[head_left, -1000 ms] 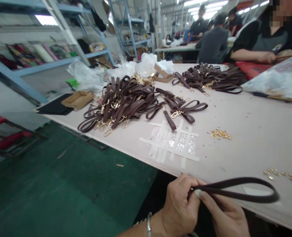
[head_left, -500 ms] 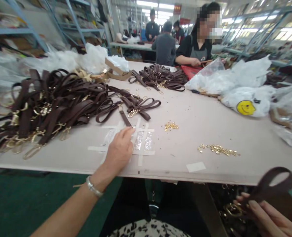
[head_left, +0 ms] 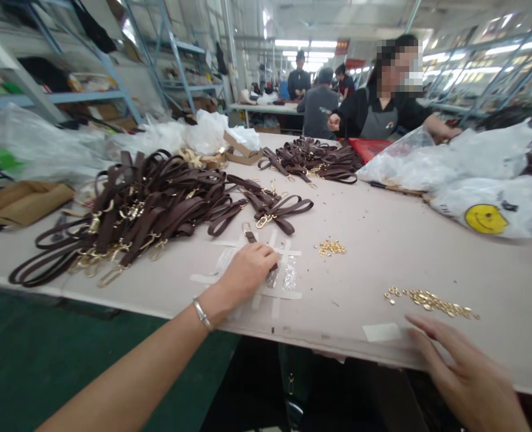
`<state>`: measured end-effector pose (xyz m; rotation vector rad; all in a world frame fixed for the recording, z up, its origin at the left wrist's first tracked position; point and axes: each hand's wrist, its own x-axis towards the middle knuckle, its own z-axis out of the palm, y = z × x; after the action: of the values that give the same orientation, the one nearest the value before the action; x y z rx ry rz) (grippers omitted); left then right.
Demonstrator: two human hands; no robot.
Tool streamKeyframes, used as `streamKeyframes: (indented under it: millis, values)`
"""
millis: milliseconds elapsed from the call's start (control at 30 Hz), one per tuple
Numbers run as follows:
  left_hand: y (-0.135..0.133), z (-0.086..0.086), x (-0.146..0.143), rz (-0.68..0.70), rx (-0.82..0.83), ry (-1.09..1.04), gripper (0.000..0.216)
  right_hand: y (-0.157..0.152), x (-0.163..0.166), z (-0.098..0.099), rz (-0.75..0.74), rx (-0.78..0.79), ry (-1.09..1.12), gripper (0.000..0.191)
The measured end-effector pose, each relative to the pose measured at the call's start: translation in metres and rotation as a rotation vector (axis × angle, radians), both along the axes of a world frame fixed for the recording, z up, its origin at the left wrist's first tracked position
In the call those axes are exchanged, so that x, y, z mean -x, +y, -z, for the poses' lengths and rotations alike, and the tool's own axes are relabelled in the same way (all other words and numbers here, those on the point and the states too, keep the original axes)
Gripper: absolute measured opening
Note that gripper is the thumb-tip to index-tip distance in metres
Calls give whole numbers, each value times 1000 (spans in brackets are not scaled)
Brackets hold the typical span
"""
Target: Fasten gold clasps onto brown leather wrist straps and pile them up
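Observation:
My left hand [head_left: 246,273] lies on the taped patch [head_left: 288,282] of the table, fingers curled over the near end of a short brown strap [head_left: 249,233] with a gold clasp. A big heap of brown straps [head_left: 144,204] with gold clasps lies just to its left. Down at the table's front edge, my right hand [head_left: 466,372] is spread flat with nothing in it. It rests close to a white label [head_left: 381,332] and a line of small gold rings [head_left: 432,300]. A smaller pile of gold rings [head_left: 331,246] sits mid-table.
A second heap of brown straps [head_left: 313,159] lies at the far side, in front of a person in a grey apron [head_left: 378,117]. White plastic bags [head_left: 481,174], one with a yellow smiley, fill the right. A cardboard box [head_left: 20,201] sits far left, with blue shelving [head_left: 113,90] behind.
A second ago both hands held a looped brown strap. My right hand carried it below the table edge and has come back up with nothing in it. My left hand reached the short strap.

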<state>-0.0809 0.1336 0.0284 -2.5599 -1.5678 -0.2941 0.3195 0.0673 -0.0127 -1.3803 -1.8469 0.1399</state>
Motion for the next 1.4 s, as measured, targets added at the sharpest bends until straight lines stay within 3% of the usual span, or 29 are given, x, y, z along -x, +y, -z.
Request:
streamKeyframes:
  millis: [100,200,267,333,433,600,800,967,1067,1167,1300,1400]
  values:
    - [-43,-6,-38,44,53,-116,24,53,52,-3,-191,-22,-223,27]
    - [-78,-12,-62,182,120,-265,44,100,92,-2,-219,-63,-373,30]
    - [-85,-16,-61,242,122,-284,54,121,109,0,-212,-105,-463,31]
    - [-77,-18,-44,181,77,-234,51,135,119,2,-224,-149,-537,30]
    - [-52,-14,-6,22,51,-76,40,142,126,4,-252,-182,-595,30]
    - [-25,-8,28,123,128,66,27,137,127,6,-307,-185,-568,33]
    - [-39,-10,25,73,113,49,14,135,115,5,-304,-149,-584,28]
    - [-57,-11,31,-11,174,0,18,136,110,3,-278,-105,-560,28]
    - [-70,-14,28,-143,269,-287,20,139,109,2,-288,-80,-519,29]
    - [-85,-14,12,-326,477,-871,10,137,109,-2,-292,-16,-382,28]
    - [-98,-2,-18,-481,731,-1696,19,110,117,-14,-223,309,120,29]
    - [-103,5,-37,-507,711,-1923,29,74,134,-22,-291,455,404,33]
